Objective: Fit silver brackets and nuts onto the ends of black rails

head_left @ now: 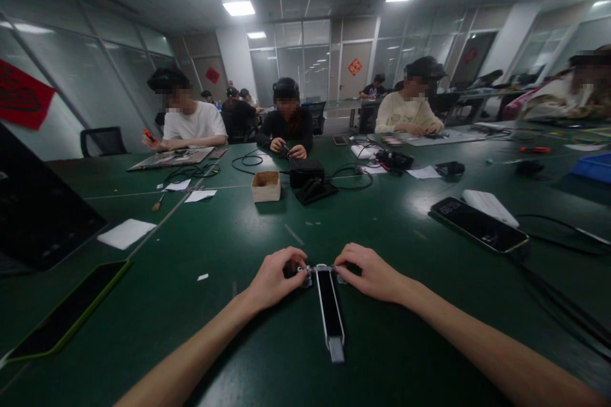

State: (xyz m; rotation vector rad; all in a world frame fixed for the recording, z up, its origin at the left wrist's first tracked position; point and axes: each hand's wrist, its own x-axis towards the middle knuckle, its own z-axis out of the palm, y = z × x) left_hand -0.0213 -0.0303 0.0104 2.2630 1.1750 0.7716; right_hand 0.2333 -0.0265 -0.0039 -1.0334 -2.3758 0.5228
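Observation:
A long narrow black device with a silver frame lies on the green table, pointing toward me. My left hand is curled at its far left corner, fingers pinched on a small dark part there. My right hand is curled at the far right corner, fingers pinched on the device's end. What the fingertips grip is too small to make out.
A phone and a white pad lie to the right, a green-cased phone and dark screen to the left. A small cardboard box and black gear with cables sit farther back. Several people work across the table.

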